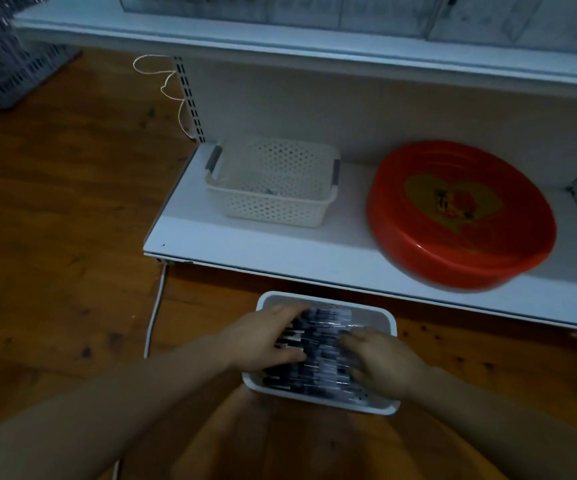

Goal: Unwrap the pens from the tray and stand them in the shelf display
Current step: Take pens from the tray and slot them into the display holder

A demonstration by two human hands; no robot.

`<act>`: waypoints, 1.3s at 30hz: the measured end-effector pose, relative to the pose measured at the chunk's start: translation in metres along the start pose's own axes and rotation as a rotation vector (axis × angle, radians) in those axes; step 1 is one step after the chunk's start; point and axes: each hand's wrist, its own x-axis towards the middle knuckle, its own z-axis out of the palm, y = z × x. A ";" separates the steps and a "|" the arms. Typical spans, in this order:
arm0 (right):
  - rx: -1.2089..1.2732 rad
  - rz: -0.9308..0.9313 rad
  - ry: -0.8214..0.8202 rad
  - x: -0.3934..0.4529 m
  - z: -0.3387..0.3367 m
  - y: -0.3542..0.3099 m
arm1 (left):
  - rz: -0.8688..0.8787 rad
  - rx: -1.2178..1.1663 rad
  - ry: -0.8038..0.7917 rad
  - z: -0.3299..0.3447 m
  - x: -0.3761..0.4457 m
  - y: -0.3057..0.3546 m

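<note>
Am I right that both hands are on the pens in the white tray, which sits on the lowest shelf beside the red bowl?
Not quite: the head view shows the white tray on the wooden floor in front of the lowest shelf. Both the left hand and right hand are on the pens; the red bowl is on that shelf.

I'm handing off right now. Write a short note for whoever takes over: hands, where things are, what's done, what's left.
Left hand: open, fingers resting on the pens.
Right hand: open, also resting on the pens; motion blur hides any grip.
Pens lie wrapped in the white tray on the floor, below the bottom shelf.
Done: nothing visibly unwrapped or placed.
Left: unwrap pens, stand them in the display; the upper shelf is barely in view.
</note>
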 end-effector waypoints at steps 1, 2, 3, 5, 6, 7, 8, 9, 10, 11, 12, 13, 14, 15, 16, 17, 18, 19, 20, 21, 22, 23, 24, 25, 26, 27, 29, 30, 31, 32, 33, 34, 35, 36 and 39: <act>-0.040 0.003 -0.019 0.002 0.002 -0.001 | -0.010 -0.021 -0.004 0.000 0.000 -0.002; -0.057 0.018 -0.027 0.003 0.004 -0.002 | -0.018 -0.041 -0.012 0.001 0.000 -0.001; -0.063 0.038 -0.030 0.004 0.007 -0.004 | -0.026 -0.058 -0.021 0.002 0.000 0.000; -0.066 0.051 -0.036 0.006 0.010 -0.007 | -0.044 -0.077 -0.038 0.007 0.000 0.004; -0.053 0.041 -0.033 0.006 0.012 -0.007 | -0.053 -0.083 -0.045 0.009 0.000 0.005; -0.033 0.028 -0.020 0.006 0.013 -0.004 | -0.063 -0.087 -0.051 0.011 0.000 0.007; 0.000 0.018 0.003 0.006 0.013 0.000 | -0.072 -0.089 -0.055 0.012 0.000 0.008; 0.053 0.025 0.019 0.006 0.010 0.003 | -0.078 -0.086 -0.059 0.013 0.000 0.009; 0.109 0.037 0.045 0.006 0.008 0.008 | -0.082 -0.078 -0.063 0.013 -0.001 0.009; 0.162 0.053 0.079 0.005 0.003 0.011 | -0.086 -0.068 -0.061 0.012 -0.001 0.009; 0.216 0.065 0.128 0.005 -0.003 0.013 | -0.092 -0.061 -0.053 0.011 0.000 0.008; 0.287 0.085 0.182 0.003 -0.011 0.012 | -0.098 -0.058 -0.040 0.010 0.001 0.007; 0.378 0.111 0.234 0.002 -0.018 0.011 | -0.104 -0.054 -0.028 0.009 0.002 0.006; 0.469 0.144 0.286 0.000 -0.026 0.008 | -0.108 -0.044 -0.016 0.007 0.003 0.005; 0.554 0.177 0.328 -0.001 -0.033 0.006 | -0.110 -0.036 -0.006 0.005 0.004 0.004; 0.634 0.205 0.359 -0.002 -0.039 0.004 | -0.111 -0.033 0.005 0.002 0.004 0.005; 0.713 0.224 0.382 -0.002 -0.046 0.003 | -0.108 -0.041 0.022 -0.001 0.004 0.005; 0.789 0.233 0.395 -0.003 -0.052 0.000 | -0.100 -0.057 0.046 -0.003 0.004 0.006; 0.859 0.235 0.408 -0.003 -0.058 -0.002 | -0.089 -0.076 0.077 -0.007 0.003 0.007; 0.920 0.232 0.424 -0.002 -0.063 -0.004 | -0.076 -0.087 0.110 -0.010 0.002 0.008; 0.974 0.224 0.443 -0.002 -0.068 -0.005 | -0.063 -0.090 0.147 -0.013 0.001 0.008; 1.015 0.211 0.464 -0.001 -0.074 -0.008 | -0.053 -0.094 0.183 -0.016 0.000 0.008; 1.045 0.200 0.486 0.000 -0.079 -0.010 | -0.052 -0.106 0.215 -0.019 -0.001 0.009; 1.072 0.193 0.514 0.002 -0.083 -0.013 | -0.056 -0.127 0.243 -0.023 -0.002 0.010; 1.098 0.188 0.546 0.003 -0.087 -0.015 | -0.061 -0.150 0.268 -0.026 -0.003 0.011; 1.118 0.186 0.582 0.005 -0.091 -0.017 | -0.060 -0.175 0.293 -0.030 -0.004 0.013; 1.144 0.173 0.660 0.008 -0.098 -0.023 | -0.047 -0.230 0.334 -0.034 -0.005 0.018; 1.159 0.163 0.698 0.009 -0.102 -0.026 | -0.038 -0.263 0.352 -0.036 -0.005 0.020; 1.174 0.153 0.739 0.010 -0.107 -0.030 | -0.031 -0.300 0.367 -0.038 -0.005 0.022; 1.187 0.144 0.786 0.011 -0.111 -0.033 | -0.023 -0.334 0.384 -0.040 -0.006 0.024; 1.195 0.136 0.831 0.012 -0.116 -0.036 | -0.015 -0.359 0.405 -0.041 -0.005 0.026; 1.194 0.127 0.873 0.013 -0.121 -0.039 | -0.007 -0.376 0.428 -0.043 -0.005 0.029; 1.183 0.116 0.908 0.014 -0.126 -0.042 | 0.005 -0.388 0.452 -0.045 -0.005 0.032; 1.160 0.098 0.931 0.015 -0.131 -0.045 | 0.016 -0.398 0.473 -0.048 -0.005 0.035; 1.060 0.043 0.936 0.016 -0.152 -0.051 | 0.039 -0.447 0.518 -0.060 -0.006 0.042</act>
